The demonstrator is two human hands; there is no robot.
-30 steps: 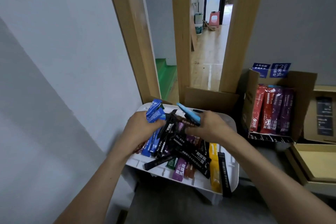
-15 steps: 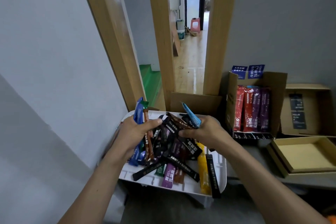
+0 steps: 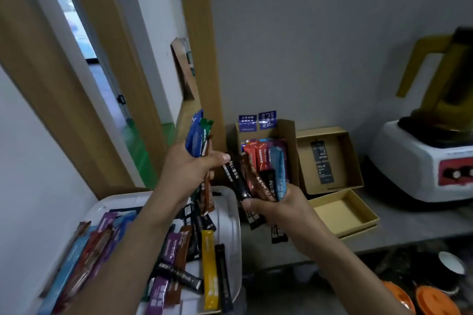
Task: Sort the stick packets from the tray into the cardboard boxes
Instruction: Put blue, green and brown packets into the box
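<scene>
My left hand (image 3: 188,170) grips a bunch of stick packets (image 3: 201,140), blue, green and brown, held upright above the white tray (image 3: 231,215). My right hand (image 3: 277,206) grips another bunch of packets (image 3: 256,178), black, brown and light blue, just in front of the upright cardboard box (image 3: 286,130) that holds red and purple packets (image 3: 256,153). Many loose packets (image 3: 210,268) of mixed colours lie in the tray at lower left. To the right stand an open box (image 3: 353,158) with a black card inside and a shallow empty box (image 3: 358,210).
A white and yellow blender (image 3: 430,156) stands on the grey counter at far right. Orange bowls (image 3: 430,299) and a dark cup sit below the counter edge. A wooden door frame (image 3: 197,33) and grey wall rise behind the boxes.
Both hands have lifted off the tray with their packets and moved right, toward the upright box. The view has swung right, bringing the blender into sight.
</scene>
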